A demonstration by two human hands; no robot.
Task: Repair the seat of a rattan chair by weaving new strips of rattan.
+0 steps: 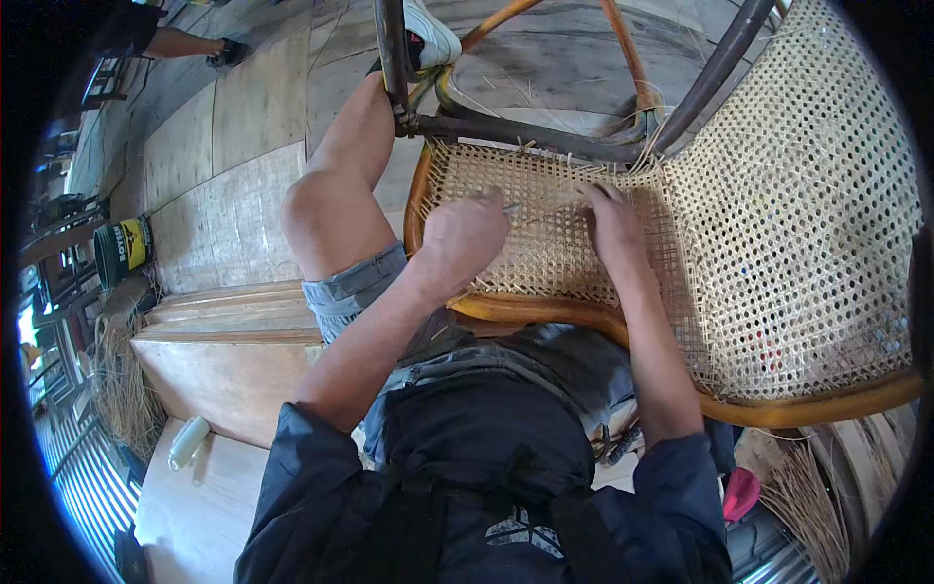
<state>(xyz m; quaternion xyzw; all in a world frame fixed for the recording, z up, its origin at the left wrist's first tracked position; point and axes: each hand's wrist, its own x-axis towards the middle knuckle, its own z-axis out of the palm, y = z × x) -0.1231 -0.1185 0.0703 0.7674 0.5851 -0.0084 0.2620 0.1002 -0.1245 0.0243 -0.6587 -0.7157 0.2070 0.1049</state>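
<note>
A chair seat of woven cane (545, 268) lies across my lap in a curved, orange-brown wooden frame (545, 310), with loose strand ends along its edges. Over the left part of the weave, my left hand (469, 238) is closed in a fist. A small greyish tip (512, 207) juts from it; the rest of that slim tool is hidden. My right hand (615, 222) is over the right part of the seat, fingers bent and fingertips pinched around a thin, pale cane strand. The larger woven cane back (803, 209) rises on the right.
Dark chair legs (545, 136) cross beyond the seat. On the left are a wooden block (224, 370), a pale cylindrical bottle (189, 442), a dark bucket with a yellow label (124, 248) and a bundle of fibres (126, 389). Cane strips (808, 506) lie at lower right. Another person's leg (185, 44) shows far left.
</note>
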